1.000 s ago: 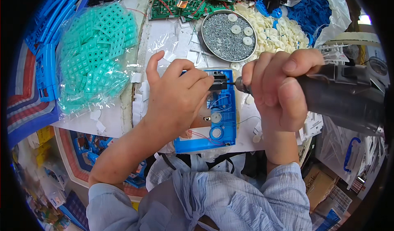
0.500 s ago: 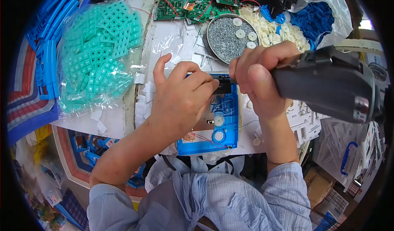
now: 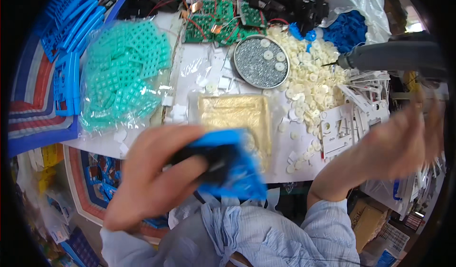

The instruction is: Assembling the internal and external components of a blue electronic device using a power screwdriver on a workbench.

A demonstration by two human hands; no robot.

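My left hand (image 3: 147, 177) grips a blue plastic casing (image 3: 244, 179) with a black part in it. Hand and casing are tilted and blurred, held above the near edge of the table. Under it on the tabletop lies a flat, gold-coloured pad (image 3: 232, 110) in clear wrap. Off to the right, my right hand (image 3: 394, 146) is smeared by motion, so its fingers cannot be made out. A dark power screwdriver (image 3: 394, 56) hangs beyond that hand, apart from it, its thin bit pointing left.
A round tin of small screws (image 3: 259, 65) stands behind the pad, beside a heap of cream plastic discs (image 3: 311, 86). Green circuit boards (image 3: 213, 20) lie at the back. On the left is a bag of turquoise keypads (image 3: 123, 72); white plastic panels (image 3: 339, 127) lie right.
The blue casing has come off the table, lifted toward the near left in my left hand, uncovering the gold pad. My right hand has let go of the screwdriver and moved right.
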